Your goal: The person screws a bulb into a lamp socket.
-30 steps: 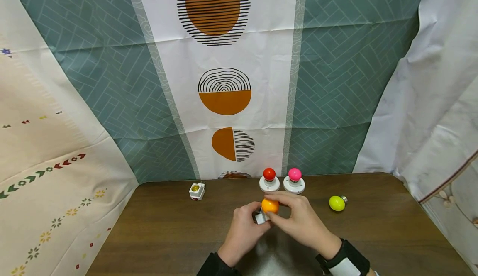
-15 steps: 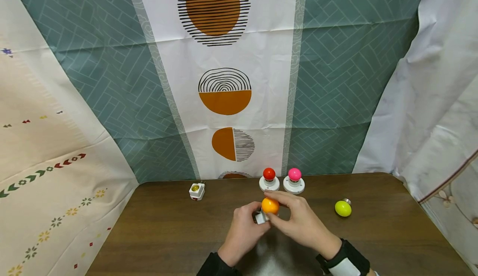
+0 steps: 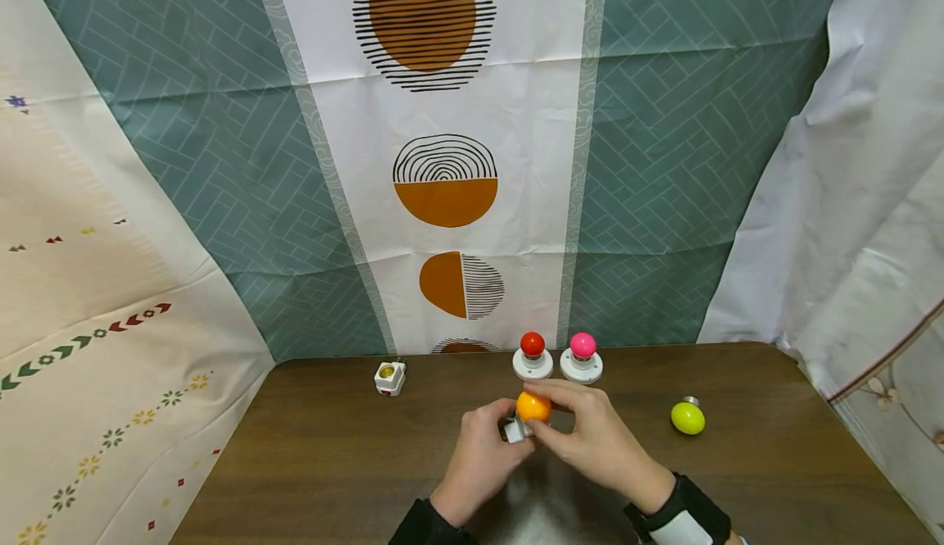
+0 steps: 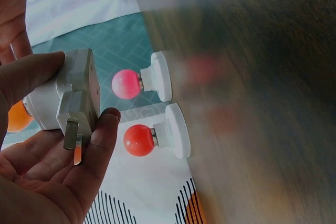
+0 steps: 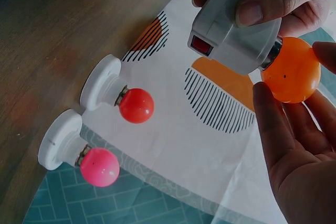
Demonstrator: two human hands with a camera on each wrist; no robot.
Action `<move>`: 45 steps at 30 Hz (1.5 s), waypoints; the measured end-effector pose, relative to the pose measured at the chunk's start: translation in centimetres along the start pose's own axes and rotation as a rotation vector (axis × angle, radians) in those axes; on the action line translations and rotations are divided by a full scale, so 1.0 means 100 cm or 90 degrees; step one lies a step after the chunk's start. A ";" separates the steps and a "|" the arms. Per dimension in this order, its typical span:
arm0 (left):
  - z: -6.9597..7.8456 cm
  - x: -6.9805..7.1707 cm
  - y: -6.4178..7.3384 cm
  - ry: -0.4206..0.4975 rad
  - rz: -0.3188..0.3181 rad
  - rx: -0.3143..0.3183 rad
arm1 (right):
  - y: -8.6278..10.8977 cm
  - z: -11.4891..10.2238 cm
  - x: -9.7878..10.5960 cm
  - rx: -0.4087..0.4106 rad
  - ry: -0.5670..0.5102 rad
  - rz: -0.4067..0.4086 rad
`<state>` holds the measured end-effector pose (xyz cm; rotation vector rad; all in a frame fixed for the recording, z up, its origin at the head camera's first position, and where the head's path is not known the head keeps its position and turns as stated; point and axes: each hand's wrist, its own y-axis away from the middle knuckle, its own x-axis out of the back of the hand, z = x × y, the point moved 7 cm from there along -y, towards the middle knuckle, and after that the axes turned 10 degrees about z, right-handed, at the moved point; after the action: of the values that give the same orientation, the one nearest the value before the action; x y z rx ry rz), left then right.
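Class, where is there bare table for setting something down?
Brown wood-grain table is bare between the white boxy socket and left hand, and right of the round yellow-green bulb. Crowded: around the round orange bulb and right hand.

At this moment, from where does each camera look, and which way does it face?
Head: on the head, facing forward and down at the table; left fingers and right fingers show.
Left wrist: on that wrist, facing the held white socket; left fingers show, right fingers partly.
Right wrist: on that wrist, facing the orange bulb; left and right fingers show.
Both wrist views share the red bulb and pink bulb.
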<state>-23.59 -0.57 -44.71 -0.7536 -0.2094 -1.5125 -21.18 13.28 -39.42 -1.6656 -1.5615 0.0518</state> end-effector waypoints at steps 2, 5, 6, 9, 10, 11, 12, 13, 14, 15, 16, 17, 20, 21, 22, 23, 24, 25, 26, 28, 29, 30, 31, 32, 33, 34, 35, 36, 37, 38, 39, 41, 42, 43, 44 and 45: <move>0.000 0.000 0.000 0.002 0.000 -0.001 | 0.000 0.000 0.000 0.007 0.005 0.010; 0.000 0.000 0.000 0.004 0.002 -0.005 | 0.001 0.000 0.001 0.011 0.006 0.028; 0.000 0.000 0.000 0.004 0.003 -0.006 | 0.001 0.000 0.000 0.012 0.006 0.033; 0.000 0.000 0.000 0.006 0.003 -0.008 | 0.001 0.001 0.000 0.013 0.003 0.039; 0.000 0.000 0.000 0.006 0.003 -0.009 | 0.001 0.001 0.000 0.015 0.002 0.037; 0.000 0.001 0.000 0.006 0.002 -0.009 | 0.001 0.000 0.000 0.016 0.001 0.033; 0.000 0.001 0.000 0.007 0.002 -0.010 | 0.000 0.000 0.000 0.017 -0.002 0.027; 0.000 0.001 0.000 0.006 0.002 -0.011 | 0.000 0.000 0.000 0.017 -0.006 0.019; 0.000 0.001 0.000 0.007 0.003 -0.012 | 0.000 0.000 -0.001 0.016 -0.012 0.008; 0.000 0.002 0.000 0.007 0.005 -0.013 | 0.000 0.000 -0.002 0.015 -0.017 -0.003; 0.001 0.002 0.000 0.006 0.006 -0.013 | 0.000 -0.001 -0.002 0.016 -0.022 -0.014; 0.001 0.002 0.000 0.004 0.007 -0.012 | 0.000 -0.001 -0.003 0.017 -0.026 -0.024; 0.001 0.002 0.000 0.002 0.009 -0.012 | -0.001 -0.002 -0.004 0.020 -0.030 -0.039; 0.001 0.002 -0.001 0.002 0.009 -0.012 | -0.001 -0.002 -0.004 0.021 -0.029 -0.039; 0.001 0.002 -0.001 0.001 0.009 -0.012 | -0.001 -0.002 -0.003 0.021 -0.027 -0.036; 0.001 0.003 -0.001 0.003 0.010 -0.012 | -0.001 -0.002 -0.003 0.018 -0.025 -0.032; 0.001 0.003 -0.001 0.006 0.010 -0.012 | -0.002 -0.002 -0.002 0.012 -0.026 -0.028; 0.001 0.002 -0.002 0.007 0.010 -0.012 | -0.002 -0.002 -0.001 0.005 -0.026 -0.024; 0.001 0.002 -0.002 0.008 0.010 -0.013 | -0.002 -0.001 -0.001 -0.004 -0.025 -0.021; 0.001 0.002 -0.002 0.009 0.010 -0.010 | -0.003 0.000 0.000 -0.021 -0.025 -0.014; 0.001 0.002 -0.002 0.010 0.010 -0.010 | -0.003 0.001 0.000 -0.029 -0.027 -0.010; 0.001 0.002 -0.002 0.009 0.011 -0.010 | -0.003 0.002 0.000 -0.035 -0.030 -0.008; 0.001 0.002 -0.001 0.008 0.011 -0.011 | -0.003 0.002 0.000 -0.039 -0.031 -0.005; 0.001 0.002 -0.001 0.007 0.012 -0.013 | -0.003 0.002 0.000 -0.040 -0.031 -0.003; 0.001 0.002 -0.001 0.007 0.014 -0.015 | -0.003 0.002 0.000 -0.037 -0.030 0.000; 0.001 0.002 -0.001 0.006 0.016 -0.017 | -0.003 0.002 0.000 -0.031 -0.028 0.000; 0.002 0.002 -0.001 0.005 0.017 -0.019 | -0.003 0.002 0.000 -0.025 -0.026 -0.001; 0.002 0.002 -0.001 0.005 0.017 -0.020 | -0.003 0.002 0.000 -0.018 -0.023 -0.004; 0.002 0.002 -0.001 0.004 0.017 -0.021 | -0.003 0.001 0.000 -0.009 -0.022 -0.007; 0.002 0.002 -0.001 0.004 0.017 -0.021 | -0.003 0.001 0.000 -0.002 -0.019 -0.012; 0.002 0.002 -0.002 0.003 0.017 -0.019 | -0.003 0.000 0.000 0.004 -0.018 -0.018; 0.003 0.002 -0.002 0.000 0.017 -0.017 | -0.002 0.000 -0.001 0.008 -0.019 -0.028; 0.002 0.001 -0.002 -0.001 0.016 -0.017 | -0.002 0.000 -0.001 0.008 -0.020 -0.032; 0.002 0.001 -0.002 -0.002 0.015 -0.016 | -0.002 0.000 -0.001 0.007 -0.021 -0.034; 0.002 0.001 -0.002 -0.001 0.014 -0.014 | -0.002 0.001 -0.001 0.005 -0.019 -0.034; 0.002 0.000 -0.002 -0.001 0.011 -0.013 | -0.002 0.001 -0.001 0.003 -0.018 -0.033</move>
<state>-23.72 -0.47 -44.48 -0.7709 -0.1883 -1.4991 -21.37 13.24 -39.43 -1.6266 -1.6249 0.0519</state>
